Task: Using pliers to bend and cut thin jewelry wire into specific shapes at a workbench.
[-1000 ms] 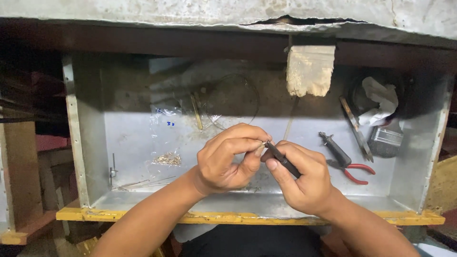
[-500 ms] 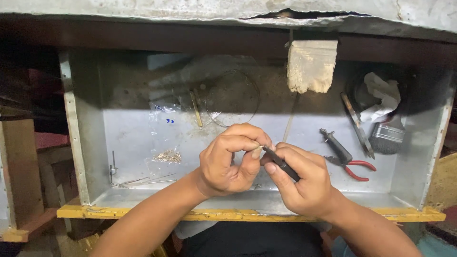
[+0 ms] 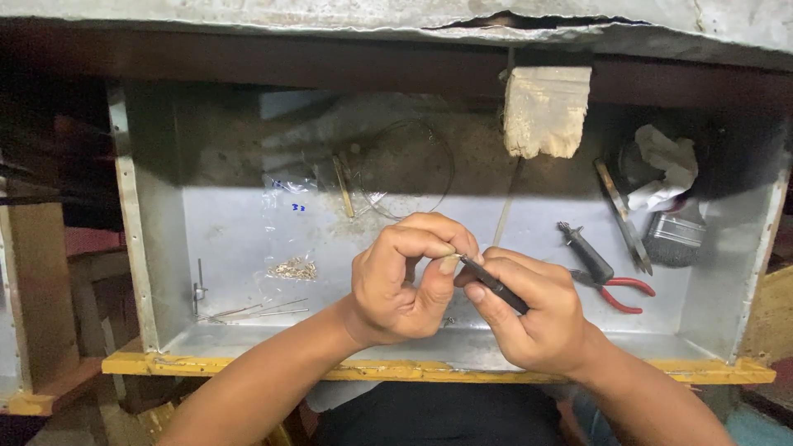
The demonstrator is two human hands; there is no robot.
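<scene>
Grey sheet-metal walls box in a shallow drawer-like tray (image 3: pixel 248 248) with a yellow front edge, and both hands work just above its floor. Left hand (image 3: pixel 405 277) is curled, thumb and forefinger pinched together on a tiny piece too small to make out. Right hand (image 3: pixel 533 318) is clamped around a slim black hand tool (image 3: pixel 494 285), whose tip touches that pinch.

A slip of the tip could jab the left thumb, or flick the tiny piece down among the loose small metal bits (image 3: pixel 293 268) and thin wires (image 3: pixel 256 311) on the tray floor, where it would be hard to find. Red-handled pliers (image 3: pixel 615 289) lie just right of the hands.

Compared with a second ago, both hands sit almost unchanged, the grips the same.
</scene>
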